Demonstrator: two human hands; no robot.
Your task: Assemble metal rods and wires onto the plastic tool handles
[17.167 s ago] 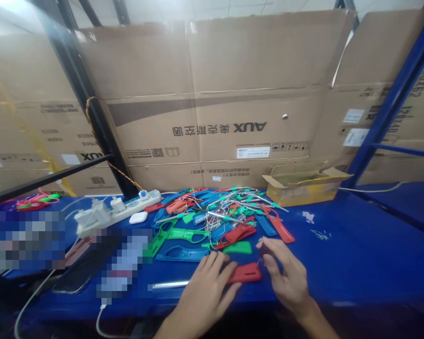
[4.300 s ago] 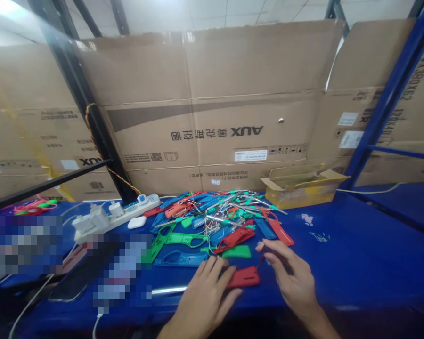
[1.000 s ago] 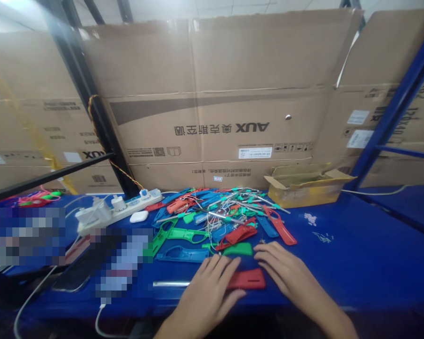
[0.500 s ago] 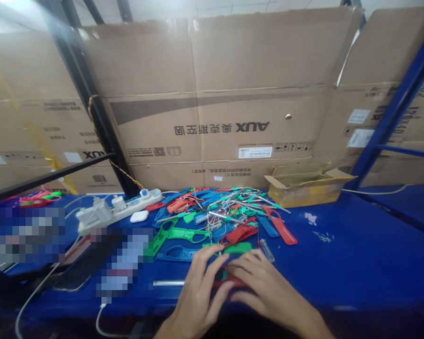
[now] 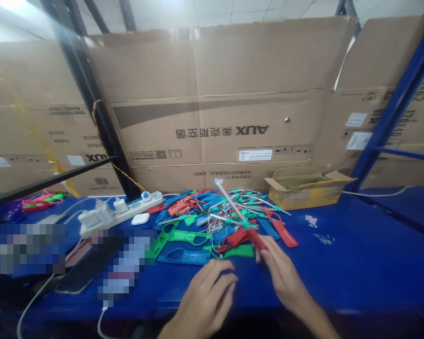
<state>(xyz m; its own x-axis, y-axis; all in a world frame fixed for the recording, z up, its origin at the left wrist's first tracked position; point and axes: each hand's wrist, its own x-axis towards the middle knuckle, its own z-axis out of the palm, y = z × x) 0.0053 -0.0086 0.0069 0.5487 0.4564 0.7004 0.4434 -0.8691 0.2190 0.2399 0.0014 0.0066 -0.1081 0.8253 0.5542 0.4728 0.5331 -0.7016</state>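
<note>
My right hand (image 5: 284,275) grips the red handle of a long-nosed lighter (image 5: 257,239), its metal tube tilted up and to the left over the pile, with a green collar at the tube's base. To its left, my left hand (image 5: 210,292) is curled near the table's front edge; whatever lies within its fingers is hidden. Just beyond the hands are a green handle shell (image 5: 240,251) and a blue handle shell (image 5: 185,256). Behind them spreads a heap of red, blue and green lighter parts (image 5: 229,216) with metal tubes and thin white wires.
On the left are a white power strip (image 5: 127,210) with plugs, a white earbud case (image 5: 140,219), a dark phone (image 5: 81,268) and cables. An open carton (image 5: 307,195) stands at the back right, near small pink pieces (image 5: 311,220) and thin pins (image 5: 324,239). Large cardboard (image 5: 212,70) walls the back.
Both hands were together low over the lighter, which lay sideways. Now my right hand has raised and turned it tube-up, and my left hand has come away from it.
</note>
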